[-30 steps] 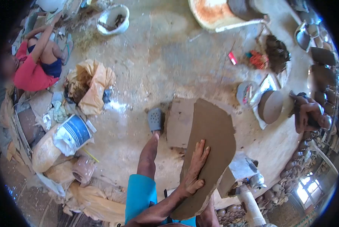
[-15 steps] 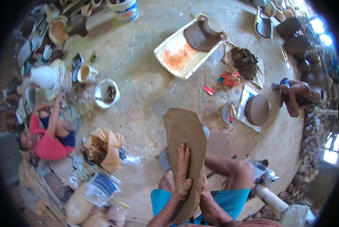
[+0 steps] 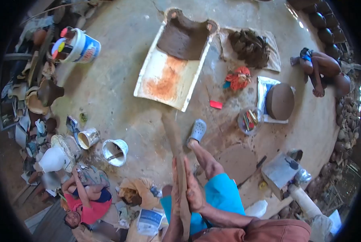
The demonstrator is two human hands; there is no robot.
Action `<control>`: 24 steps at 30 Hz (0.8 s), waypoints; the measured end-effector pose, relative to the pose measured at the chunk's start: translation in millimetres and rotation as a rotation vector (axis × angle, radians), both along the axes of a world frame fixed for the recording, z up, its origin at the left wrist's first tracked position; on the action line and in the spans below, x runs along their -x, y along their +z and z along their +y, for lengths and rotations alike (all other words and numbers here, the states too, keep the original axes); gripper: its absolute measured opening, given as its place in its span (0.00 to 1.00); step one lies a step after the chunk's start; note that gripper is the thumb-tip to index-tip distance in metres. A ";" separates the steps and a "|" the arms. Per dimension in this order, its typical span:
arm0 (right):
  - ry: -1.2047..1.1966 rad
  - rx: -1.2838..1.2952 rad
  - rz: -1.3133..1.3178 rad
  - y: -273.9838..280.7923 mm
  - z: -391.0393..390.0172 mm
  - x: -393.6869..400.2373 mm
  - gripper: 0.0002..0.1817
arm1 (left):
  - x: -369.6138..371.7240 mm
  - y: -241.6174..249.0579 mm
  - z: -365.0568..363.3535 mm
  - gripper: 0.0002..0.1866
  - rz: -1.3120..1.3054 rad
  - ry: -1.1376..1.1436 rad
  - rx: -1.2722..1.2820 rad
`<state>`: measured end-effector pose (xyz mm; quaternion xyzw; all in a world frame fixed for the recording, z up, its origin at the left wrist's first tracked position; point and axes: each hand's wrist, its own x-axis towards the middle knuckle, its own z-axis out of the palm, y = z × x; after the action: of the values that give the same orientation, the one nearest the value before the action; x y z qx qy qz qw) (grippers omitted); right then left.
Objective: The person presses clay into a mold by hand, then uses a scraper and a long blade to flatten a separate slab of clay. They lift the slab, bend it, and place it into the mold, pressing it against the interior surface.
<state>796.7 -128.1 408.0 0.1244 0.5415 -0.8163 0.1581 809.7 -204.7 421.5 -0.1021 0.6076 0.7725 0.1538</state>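
Note:
A long slab of brown clay [image 3: 182, 177] stands upright between my palms, seen nearly edge-on. My left hand [image 3: 175, 191] lies flat along its left face. My right hand [image 3: 194, 193] presses on the right face, fingers straight and pointing forward. The slab's far end bends a little left and is blurred. Beyond it lies a white trough-shaped mould [image 3: 148, 76] with an orange-brown stained inside. A sheet of dark clay [image 3: 182, 40] lines the mould's far end.
A thick clay disc [image 3: 280, 101], a tub of tools [image 3: 250, 121] and a clay heap [image 3: 251, 48] lie right. A red piece [image 3: 215, 105] is on the floor. White buckets [image 3: 115, 152] stand left. People sit at left [image 3: 87, 205] and right [image 3: 325, 70].
The slab has turned from showing its broad face to nearly edge-on. My view has shifted; the mould appears closer and further left. A foot in a grey clog now shows ahead.

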 end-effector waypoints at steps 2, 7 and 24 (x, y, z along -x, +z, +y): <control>-0.089 0.050 -0.036 13.0 14.1 42.5 0.67 | 44.2 -9.7 9.7 0.59 0.052 -0.056 -0.016; -0.235 -0.037 -0.045 -10.0 48.2 95.7 0.70 | 124.1 -27.1 39.9 0.59 -0.056 -0.196 -0.153; -0.877 0.056 -0.705 -163.1 91.4 23.4 0.68 | 284.5 -138.5 129.8 0.59 0.241 -0.668 -0.009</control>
<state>773.3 -36.8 244.9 0.5988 0.3315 -0.7288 -0.0212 525.2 -74.9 283.0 0.1948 0.6179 0.6888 0.3254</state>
